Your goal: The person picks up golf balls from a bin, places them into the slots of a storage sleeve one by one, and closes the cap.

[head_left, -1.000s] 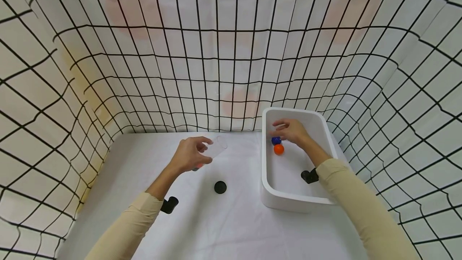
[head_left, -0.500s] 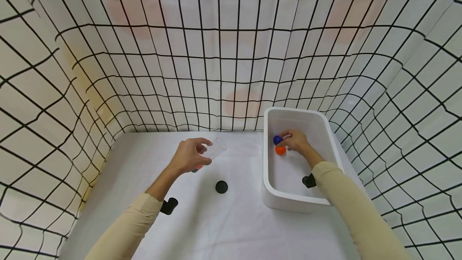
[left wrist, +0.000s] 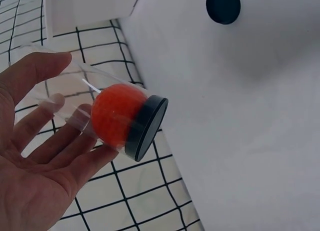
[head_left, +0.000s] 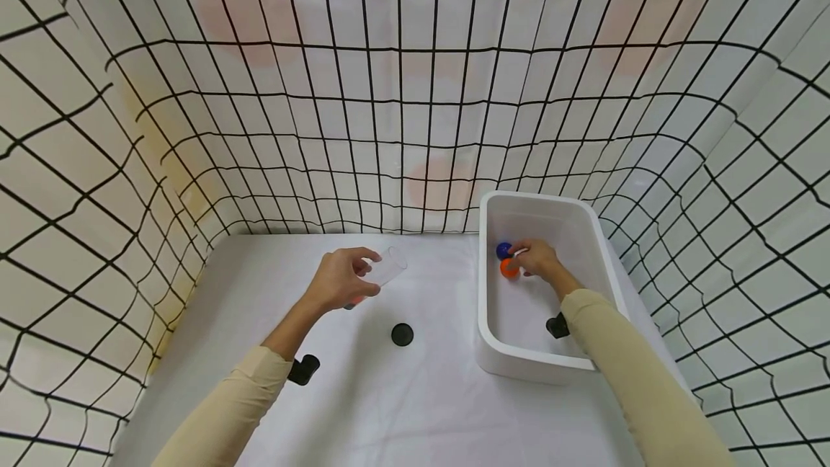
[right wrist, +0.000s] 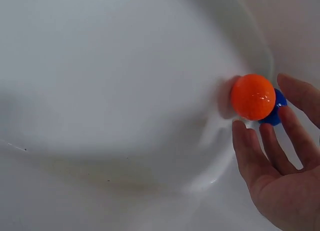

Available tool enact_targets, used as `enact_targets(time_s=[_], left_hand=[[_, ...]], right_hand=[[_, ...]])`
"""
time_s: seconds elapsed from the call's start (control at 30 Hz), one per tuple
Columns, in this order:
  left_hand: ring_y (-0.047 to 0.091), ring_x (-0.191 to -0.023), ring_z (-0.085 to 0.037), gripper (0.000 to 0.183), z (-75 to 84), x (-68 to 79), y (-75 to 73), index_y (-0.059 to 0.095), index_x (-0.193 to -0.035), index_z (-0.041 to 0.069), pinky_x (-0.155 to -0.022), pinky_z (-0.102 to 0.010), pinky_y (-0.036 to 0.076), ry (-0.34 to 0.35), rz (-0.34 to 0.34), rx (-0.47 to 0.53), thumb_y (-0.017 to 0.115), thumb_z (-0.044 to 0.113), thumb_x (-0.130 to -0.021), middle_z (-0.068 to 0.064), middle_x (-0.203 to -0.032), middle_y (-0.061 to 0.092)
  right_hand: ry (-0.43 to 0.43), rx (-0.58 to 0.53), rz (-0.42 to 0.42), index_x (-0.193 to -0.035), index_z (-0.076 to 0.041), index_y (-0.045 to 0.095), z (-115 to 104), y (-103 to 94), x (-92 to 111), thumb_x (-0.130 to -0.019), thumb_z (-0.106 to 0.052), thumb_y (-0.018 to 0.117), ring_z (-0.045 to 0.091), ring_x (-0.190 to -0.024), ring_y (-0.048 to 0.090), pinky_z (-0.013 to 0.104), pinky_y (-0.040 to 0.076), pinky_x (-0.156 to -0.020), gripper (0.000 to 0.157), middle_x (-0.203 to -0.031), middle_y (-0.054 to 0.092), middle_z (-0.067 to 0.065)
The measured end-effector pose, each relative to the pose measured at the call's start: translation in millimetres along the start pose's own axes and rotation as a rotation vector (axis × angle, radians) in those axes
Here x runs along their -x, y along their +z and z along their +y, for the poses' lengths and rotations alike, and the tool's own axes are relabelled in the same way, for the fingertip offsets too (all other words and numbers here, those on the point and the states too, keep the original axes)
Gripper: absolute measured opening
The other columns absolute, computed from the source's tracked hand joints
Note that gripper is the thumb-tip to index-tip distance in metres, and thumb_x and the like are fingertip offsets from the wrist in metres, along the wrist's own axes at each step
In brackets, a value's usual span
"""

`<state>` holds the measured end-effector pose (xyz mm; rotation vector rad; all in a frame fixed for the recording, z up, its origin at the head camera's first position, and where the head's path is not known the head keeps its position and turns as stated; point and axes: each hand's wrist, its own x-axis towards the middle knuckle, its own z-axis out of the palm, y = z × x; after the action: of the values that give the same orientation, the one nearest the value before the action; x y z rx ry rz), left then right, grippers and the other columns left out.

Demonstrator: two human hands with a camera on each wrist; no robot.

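My left hand (head_left: 340,279) grips a clear tube (head_left: 393,265), tilted above the table. In the left wrist view an orange ball (left wrist: 117,115) sits inside the tube against the black cap (left wrist: 146,128) at its lower end; the thumb and fingers curve round the tube's clear wall. My right hand (head_left: 541,259) is down in the white bin (head_left: 483,294), close to a second orange ball (right wrist: 253,97) and a blue ball (right wrist: 274,117) that lie side by side near the bin wall. In the right wrist view its fingers are spread, with the tips right by both balls.
A loose black round cap (head_left: 402,334) lies on the white table (head_left: 415,409) between the left hand and the bin. Black netting (head_left: 421,121) rises at the back and on both sides, in front of white cloth.
My right hand has lowered into the bin and come down beside the orange and blue balls. My left hand keeps hold of the tube in nearly the same place.
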<state>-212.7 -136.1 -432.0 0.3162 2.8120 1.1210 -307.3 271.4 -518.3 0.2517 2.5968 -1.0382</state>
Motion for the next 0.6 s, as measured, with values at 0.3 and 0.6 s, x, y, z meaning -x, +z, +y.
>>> enact_targets(time_s=[0.3,0.6], left_hand=[[0.069,-0.091,-0.024,0.043,-2.1,0.0,0.1,0.073,-0.119,0.014,-0.073,-0.036,0.060,-0.014,-0.007,0.002,0.084,0.017,-0.077,-0.012,-0.104,0.075],[0.070,-0.091,-0.023,0.043,-2.4,0.4,-2.0,0.073,-0.119,0.013,-0.074,-0.036,0.059,-0.012,-0.005,0.001,0.084,0.016,-0.077,-0.012,-0.103,0.076]], right_hand=[[0.031,0.006,-0.028,-0.127,0.001,0.064,1.5,3.4,-7.2,-0.084,-0.014,0.075,0.034,-0.101,0.063,0.041,0.060,-0.085,0.047,-0.126,0.062,0.023],[0.057,-0.013,-0.045,-0.128,0.000,0.064,2.5,3.3,-6.6,-0.084,-0.014,0.075,0.034,-0.105,0.062,0.041,0.060,-0.087,0.047,-0.126,0.061,0.023]])
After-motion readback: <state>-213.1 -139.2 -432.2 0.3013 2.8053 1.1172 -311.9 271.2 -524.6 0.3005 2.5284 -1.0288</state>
